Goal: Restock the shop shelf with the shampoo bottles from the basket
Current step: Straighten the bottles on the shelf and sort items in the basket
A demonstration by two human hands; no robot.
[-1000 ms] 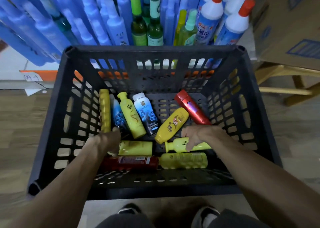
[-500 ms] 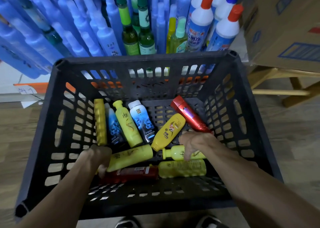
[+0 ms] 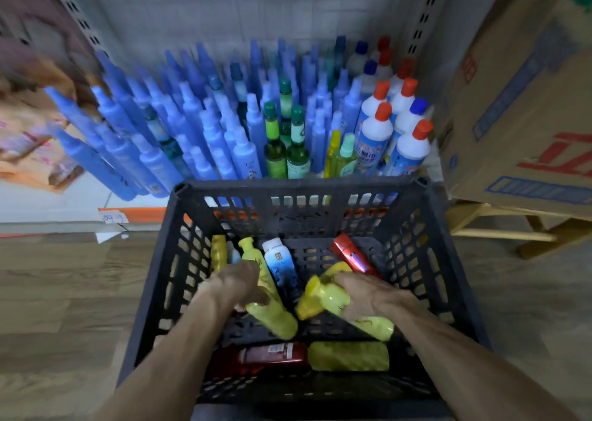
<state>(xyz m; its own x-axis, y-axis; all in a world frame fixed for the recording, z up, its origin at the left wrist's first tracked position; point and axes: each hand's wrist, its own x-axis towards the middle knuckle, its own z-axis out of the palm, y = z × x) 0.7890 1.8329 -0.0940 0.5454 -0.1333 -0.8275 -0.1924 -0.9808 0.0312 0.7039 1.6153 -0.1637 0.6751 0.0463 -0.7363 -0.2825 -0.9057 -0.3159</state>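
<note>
Left grip (image 3: 238,287) has its fingers curled round a yellow shampoo bottle (image 3: 272,319), and the right grip (image 3: 368,297) is wrapped over a second yellow bottle (image 3: 333,302) the same way. One per hand, which looks like a way to halve the trips. Both bottles sit tilted, low inside the black basket (image 3: 298,185), and seem to be just clear of the pile, though it's blurry so exact finger placement is hard to call. The rest lie flat on the basket bottom: a blue-and-white bottle (image 3: 282,268) between the hands, a red bottle (image 3: 354,257) toward the far right corner, and a darker red bottle (image 3: 272,355) along the near wall. The basket is parked right up against the shelf (image 3: 57,206), probably to keep the reach short. That shelf is crammed with blue bottles (image 3: 192,125) and white red-capped bottles (image 3: 400,125), so finding a gap will likely be the fiddly bit.
</note>
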